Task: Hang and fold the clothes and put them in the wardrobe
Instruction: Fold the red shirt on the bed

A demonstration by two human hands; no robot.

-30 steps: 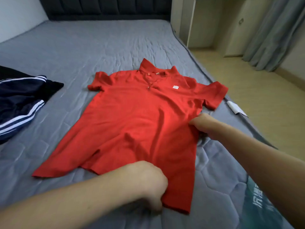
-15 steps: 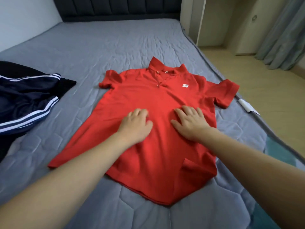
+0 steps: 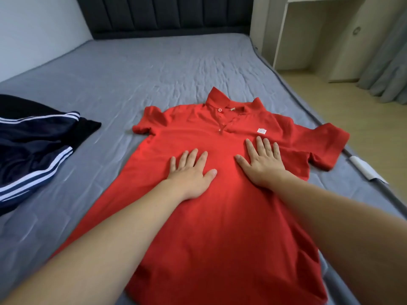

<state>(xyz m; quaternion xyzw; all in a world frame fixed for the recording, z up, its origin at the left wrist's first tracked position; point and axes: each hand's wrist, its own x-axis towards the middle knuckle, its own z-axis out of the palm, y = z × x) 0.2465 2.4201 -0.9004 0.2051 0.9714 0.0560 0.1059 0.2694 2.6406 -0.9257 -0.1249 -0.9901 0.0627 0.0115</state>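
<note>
A red polo shirt point(image 3: 220, 227) lies face up and spread flat on the grey bed point(image 3: 136, 80), collar pointing away from me. My left hand point(image 3: 190, 172) presses flat on the chest left of the placket, fingers straight. My right hand point(image 3: 262, 164) lies flat on the chest just below the small white logo patch, fingers spread. Neither hand holds any cloth. My forearms cover part of the shirt's lower half.
A dark navy garment with white stripes point(image 3: 33, 146) lies crumpled at the bed's left side. A white paper tag point(image 3: 366, 170) hangs at the bed's right edge. A pale cabinet point(image 3: 308, 36), grey curtain point(image 3: 387, 69) and wooden floor lie to the right.
A second ago my hands gripped the shirt's hem and right side. They let go, came onto the chest, and have slid up toward the collar with fingers flattened out.
</note>
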